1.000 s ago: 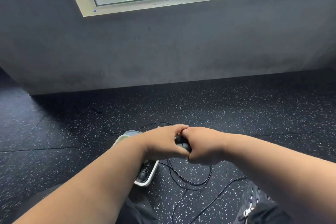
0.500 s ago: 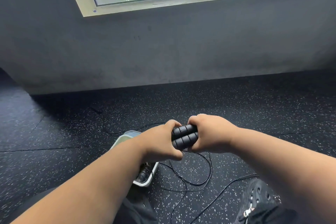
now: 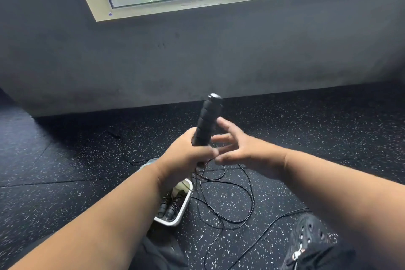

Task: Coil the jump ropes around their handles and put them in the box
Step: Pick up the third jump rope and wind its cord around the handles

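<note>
Gripping the black handles point(image 3: 207, 121) near their lower end, the left hand point(image 3: 186, 158) held them upright – whether one or two could not be told. The right hand point(image 3: 238, 151) hovered beside them, fingers spread, holding nothing. One thin cord point(image 3: 245, 193) trailed in loops onto the floor point(image 3: 65, 171). One white box point(image 3: 183, 210) below held one coiled rope point(image 3: 172, 205).

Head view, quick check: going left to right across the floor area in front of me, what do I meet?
Box with coiled ropes inside → left hand gripping the upright handles → right hand, fingers spread → black shoe. The loose rope loops across the floor below the hands, so I leave it unplaced.
</note>
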